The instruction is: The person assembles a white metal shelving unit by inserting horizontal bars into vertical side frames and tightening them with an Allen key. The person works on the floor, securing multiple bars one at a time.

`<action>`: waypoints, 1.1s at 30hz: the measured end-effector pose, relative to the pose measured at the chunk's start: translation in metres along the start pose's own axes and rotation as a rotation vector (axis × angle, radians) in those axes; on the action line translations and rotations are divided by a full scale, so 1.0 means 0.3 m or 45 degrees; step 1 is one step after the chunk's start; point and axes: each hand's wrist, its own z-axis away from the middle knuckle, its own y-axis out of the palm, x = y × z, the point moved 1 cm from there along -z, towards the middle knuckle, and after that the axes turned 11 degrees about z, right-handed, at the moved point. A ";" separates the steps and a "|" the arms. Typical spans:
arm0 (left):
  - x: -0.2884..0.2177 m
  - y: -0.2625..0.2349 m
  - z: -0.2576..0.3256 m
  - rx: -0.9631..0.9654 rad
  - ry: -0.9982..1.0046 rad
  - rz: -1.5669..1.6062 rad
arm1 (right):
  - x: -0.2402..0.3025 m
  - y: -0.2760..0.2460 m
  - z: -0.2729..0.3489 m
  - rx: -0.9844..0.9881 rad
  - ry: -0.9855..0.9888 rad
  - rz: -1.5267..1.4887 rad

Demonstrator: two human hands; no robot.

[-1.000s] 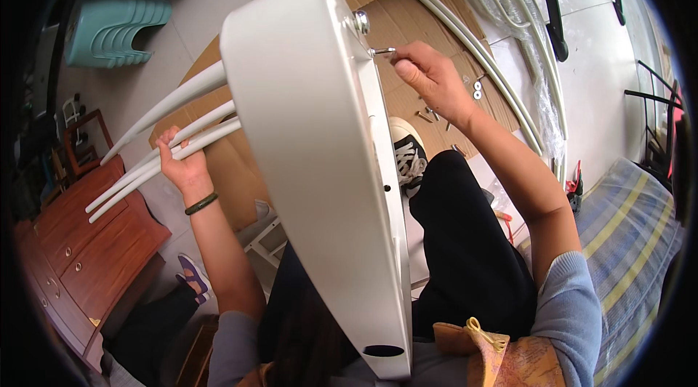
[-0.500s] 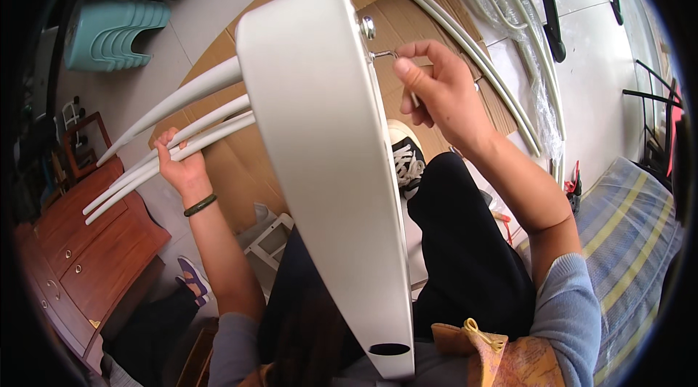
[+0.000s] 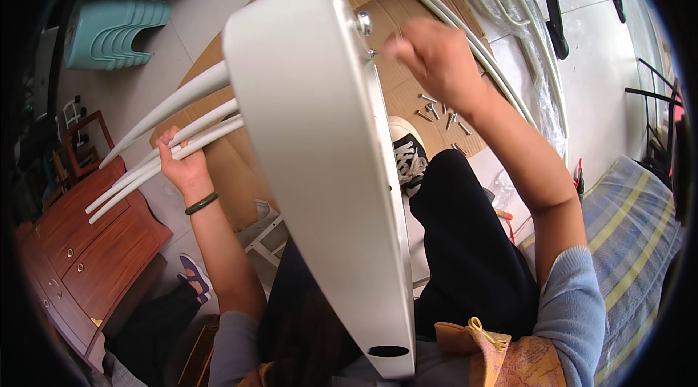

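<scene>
A big, off-white tapered piece (image 3: 305, 132), broad at the far end and narrow toward me, stands upright between my legs. Curved white tubes (image 3: 178, 111) stick out of its left side. My left hand (image 3: 183, 165) is wrapped around the lower pair of them. On the right edge are a shiny round-headed bolt (image 3: 363, 22) and, just below it, a smaller bolt end (image 3: 374, 53). Beside that lower bolt my right hand (image 3: 440, 60) is closed and blurred by motion. An L-shaped hex key in it shows in the earlier frame; now the fingers mostly hide it.
Several loose bolts (image 3: 443, 112) lie on the cardboard (image 3: 392, 45) near my shoe (image 3: 409, 158). More white tubes (image 3: 502, 71) and plastic-wrapped parts (image 3: 534, 74) are at the right. Teal stacked stools (image 3: 116, 31), a wooden cabinet (image 3: 109, 256) and another person's foot (image 3: 195, 278) are at the left.
My right hand has turned over from an open-looking pinch to a knuckles-up fist, uncovering the loose bolts. The white piece has shifted slightly left. My left hand keeps its grip.
</scene>
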 end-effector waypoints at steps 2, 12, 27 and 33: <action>0.016 0.025 0.014 -0.025 0.025 -0.029 | -0.006 0.014 -0.070 0.489 0.771 -0.529; -0.006 -0.005 -0.003 -0.045 -0.032 0.049 | -0.077 0.116 0.041 0.195 0.636 -0.791; 0.003 -0.009 -0.012 -0.047 -0.001 -0.059 | 0.076 -0.003 0.065 0.636 1.250 -1.288; 0.009 0.002 0.004 -0.101 0.053 -0.103 | 0.154 -0.047 0.074 0.396 1.183 -1.011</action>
